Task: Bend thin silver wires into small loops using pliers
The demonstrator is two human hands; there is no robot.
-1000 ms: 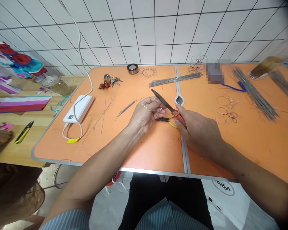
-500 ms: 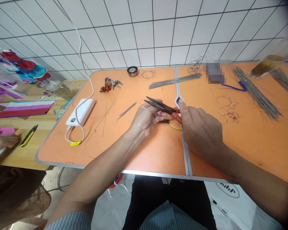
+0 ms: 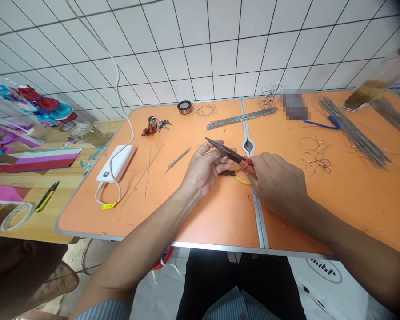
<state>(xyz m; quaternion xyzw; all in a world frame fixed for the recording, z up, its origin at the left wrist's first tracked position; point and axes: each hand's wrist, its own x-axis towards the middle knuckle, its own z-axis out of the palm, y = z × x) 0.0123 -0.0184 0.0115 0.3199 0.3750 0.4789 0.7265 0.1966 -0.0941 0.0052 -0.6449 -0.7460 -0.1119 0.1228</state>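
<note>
My right hand (image 3: 280, 180) is wrapped round the orange handles of long-nosed pliers (image 3: 231, 153), whose dark jaws point up and left, looking closed. Beneath those jaws my left hand (image 3: 202, 171) is closed, palm up, pinching a thin wire (image 3: 211, 154); how much of the wire lies in the fingers is hidden. A second pair of pliers with yellow handles (image 3: 242, 179) lies on the orange table (image 3: 216, 213), partly behind my hands. A small bunch of short wires (image 3: 178, 160) rests left of my left hand.
Wire bundles (image 3: 242, 118) (image 3: 355, 132) and bent wire rings (image 3: 315, 153) lie behind and to the right. A tape roll (image 3: 185, 107), keys (image 3: 158, 125) and a white power bank (image 3: 116, 163) with a cable stand left. A cup of brown liquid (image 3: 365, 93) is far right.
The pliers' jaws have come together, and the fingers of my right hand have closed further round the handles. My left hand stays nearly in place. The view has shifted slightly.
</note>
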